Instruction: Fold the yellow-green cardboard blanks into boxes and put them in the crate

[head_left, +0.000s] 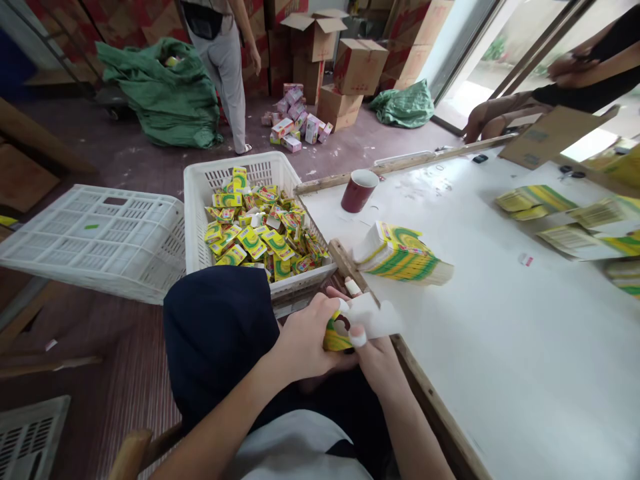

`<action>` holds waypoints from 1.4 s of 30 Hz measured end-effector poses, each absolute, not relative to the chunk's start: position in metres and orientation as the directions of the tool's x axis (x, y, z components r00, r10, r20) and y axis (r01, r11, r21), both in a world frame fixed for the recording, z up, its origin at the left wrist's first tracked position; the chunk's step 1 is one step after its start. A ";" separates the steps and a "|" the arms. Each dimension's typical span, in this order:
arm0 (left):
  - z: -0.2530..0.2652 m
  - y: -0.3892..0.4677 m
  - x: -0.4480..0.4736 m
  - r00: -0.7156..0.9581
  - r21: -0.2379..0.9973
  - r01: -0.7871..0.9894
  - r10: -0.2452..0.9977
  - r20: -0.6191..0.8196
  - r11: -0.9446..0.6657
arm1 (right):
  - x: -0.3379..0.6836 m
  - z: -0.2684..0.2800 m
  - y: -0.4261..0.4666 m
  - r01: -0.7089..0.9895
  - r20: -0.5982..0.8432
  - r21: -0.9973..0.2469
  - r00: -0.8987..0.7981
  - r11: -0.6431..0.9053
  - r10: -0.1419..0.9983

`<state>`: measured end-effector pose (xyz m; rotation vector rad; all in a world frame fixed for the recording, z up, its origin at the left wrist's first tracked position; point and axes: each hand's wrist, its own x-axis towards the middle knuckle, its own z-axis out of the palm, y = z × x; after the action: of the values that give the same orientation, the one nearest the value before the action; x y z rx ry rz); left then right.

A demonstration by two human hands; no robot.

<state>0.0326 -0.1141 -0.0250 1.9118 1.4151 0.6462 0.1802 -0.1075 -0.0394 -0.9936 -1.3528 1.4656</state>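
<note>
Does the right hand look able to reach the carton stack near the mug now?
Probably yes: the carton stack lies just ahead, with nothing tall between. However, the right hand holds a small carton and may need freeing first.

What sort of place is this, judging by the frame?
Probably a small packing workshop. Cardboard boxes are piled at the back, a white crate holds a heap of small yellow packets, and a stack of printed cartons sits on the white worktable.
</note>
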 end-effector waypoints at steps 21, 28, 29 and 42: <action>-0.013 -0.096 0.016 0.238 0.630 0.756 0.971 -0.011 -0.178 | 0.202 -0.049 -0.097 0.476 0.399 -0.648 -0.452 0.594 0.798; 0.002 -0.091 0.015 0.327 0.620 0.756 0.942 -0.078 -0.211 | 0.205 -0.049 -0.099 0.480 0.428 -0.633 -0.437 0.607 0.791; 0.004 -0.091 0.014 0.330 0.626 0.754 0.939 -0.095 -0.202 | 0.207 -0.048 -0.098 0.464 0.422 -0.638 -0.458 0.615 0.783; 0.001 -0.094 0.016 0.325 0.658 0.728 0.942 -0.085 -0.192 | 0.210 -0.040 -0.095 0.393 0.370 -0.702 -0.511 0.594 0.776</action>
<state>0.0164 -0.0945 0.0015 1.9872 1.4650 0.4550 0.2101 -0.0947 -0.0405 -0.9214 -2.1386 0.7219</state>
